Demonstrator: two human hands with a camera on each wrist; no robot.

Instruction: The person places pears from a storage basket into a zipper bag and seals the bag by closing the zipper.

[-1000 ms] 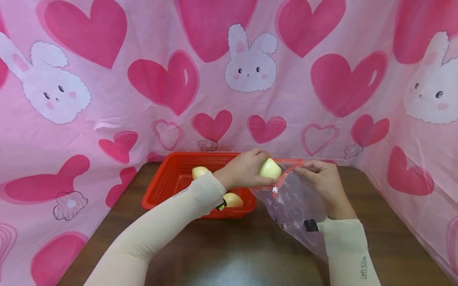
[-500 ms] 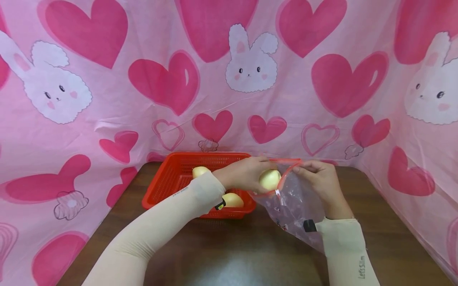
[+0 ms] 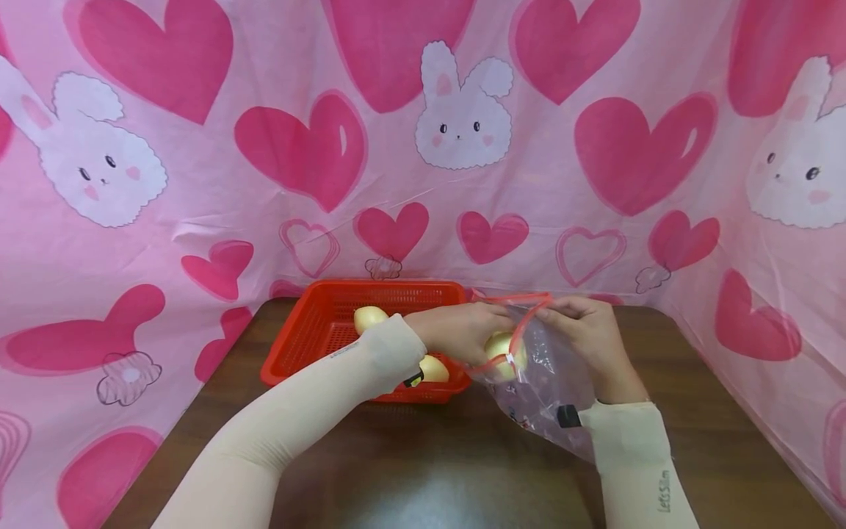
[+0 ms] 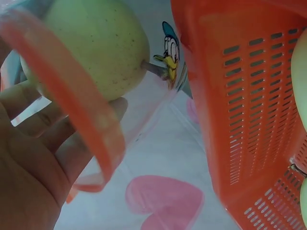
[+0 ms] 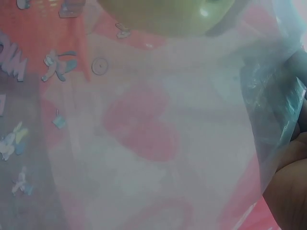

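My left hand [image 3: 465,329] holds a pale yellow-green pear [image 4: 96,48] inside the mouth of a clear zip bag [image 3: 551,389]. Fingers lie along the pear's underside in the left wrist view, where its speckled skin and stem show. The bag's red zip edge [image 4: 88,112] crosses in front of the pear and hand. My right hand [image 3: 591,338] pinches the red rim at the right side of the mouth. Printed cartoon figures mark the bag, and the right wrist view looks through its film at the pear's underside [image 5: 168,17].
A red slotted basket [image 3: 291,345] stands at the table's back, left of the bag. Inside it lie a pear [image 3: 369,317] near the back and a second pear [image 3: 434,369] at the front right. A pink heart-patterned cloth [image 3: 456,198] hangs behind the brown table [image 3: 396,470].
My left hand has moved slightly right and down, carrying the pear from the bag's mouth to behind its red zip edge. The right hand keeps its pinch, shifting slightly left.
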